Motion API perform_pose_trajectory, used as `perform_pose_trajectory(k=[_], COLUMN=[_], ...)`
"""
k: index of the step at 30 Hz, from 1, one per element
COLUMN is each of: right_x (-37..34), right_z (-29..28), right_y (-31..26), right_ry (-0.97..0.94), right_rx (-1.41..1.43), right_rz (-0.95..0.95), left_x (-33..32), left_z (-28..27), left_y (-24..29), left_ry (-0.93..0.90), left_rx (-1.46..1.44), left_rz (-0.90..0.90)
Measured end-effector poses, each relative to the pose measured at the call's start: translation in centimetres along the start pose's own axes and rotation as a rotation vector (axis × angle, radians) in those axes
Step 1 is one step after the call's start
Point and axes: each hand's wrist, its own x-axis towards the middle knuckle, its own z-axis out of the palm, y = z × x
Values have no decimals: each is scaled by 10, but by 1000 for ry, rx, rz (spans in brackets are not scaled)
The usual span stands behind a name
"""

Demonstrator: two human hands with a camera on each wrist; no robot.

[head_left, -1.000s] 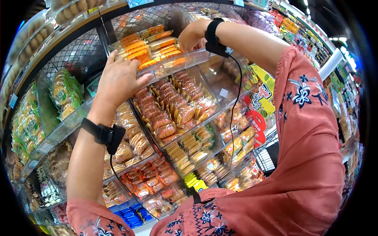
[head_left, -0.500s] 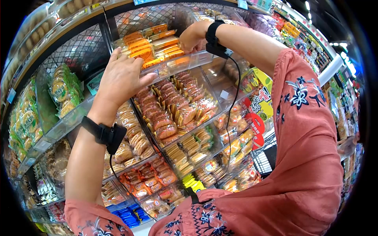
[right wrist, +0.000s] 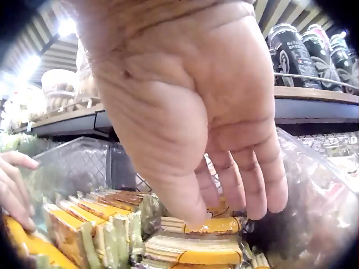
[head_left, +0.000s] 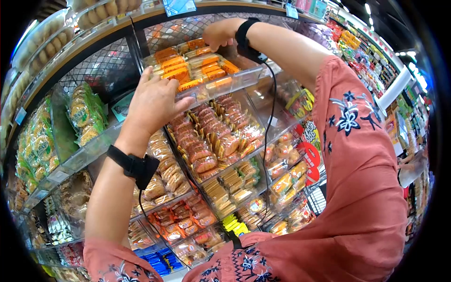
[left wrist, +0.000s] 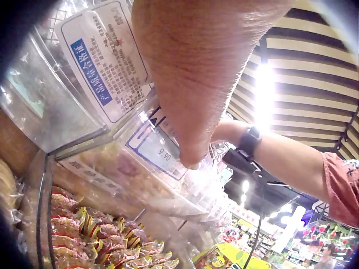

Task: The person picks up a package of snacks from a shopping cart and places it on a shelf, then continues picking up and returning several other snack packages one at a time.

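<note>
Right hand (head_left: pixel 218 35) has shifted to the bin's (head_left: pixel 228 85) back

Left hand (head_left: pixel 155 101) spreads over the front wall, a fingertip touching the orange-banded packets (head_left: pixel 177 74). Farther right, the right hand's fingers reach down, its thumb at a flat packet (right wrist: pixel 213 226) in the bin, long axis sideways in the right wrist view. The forefinger's tip is hidden; whether it pinches, I cannot tell.

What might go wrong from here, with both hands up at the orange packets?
The packets lie stacked at differing angles, so a nudge from the right hand could make some slide. The black cable hanging from the right wrist might snag on the clear front panel if that arm pulls back.
</note>
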Motion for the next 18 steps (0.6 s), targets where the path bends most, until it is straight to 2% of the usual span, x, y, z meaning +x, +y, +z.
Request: perform_pose_trajectory(k=[3, 5, 6, 9, 12, 15, 18], right_x=[5, 18, 25, 44, 43, 40, 54], right_z=[6, 13, 18, 29, 36, 35, 28], right_y=[-8, -6, -5, -8, -4, 0, 6], right_ry=[-53, -101, -127, -197, -68, 45, 8], right_rx=[-193, -203, -208, -309, -234, -193, -118], right_rz=[4, 17, 24, 19, -30, -29, 94], left_x=[0, -1, -1, -1, -1, -1, -1], left_z=[1, 5, 9, 8, 4, 5, 3], left_y=[0, -2, -4, -4, -2, -2, -2], left_ry=[2, 35, 108, 97, 28, 52, 49], left_rx=[-7, -6, -18, -19, -8, -6, -15], left_rz=[3, 15, 39, 37, 17, 19, 18])
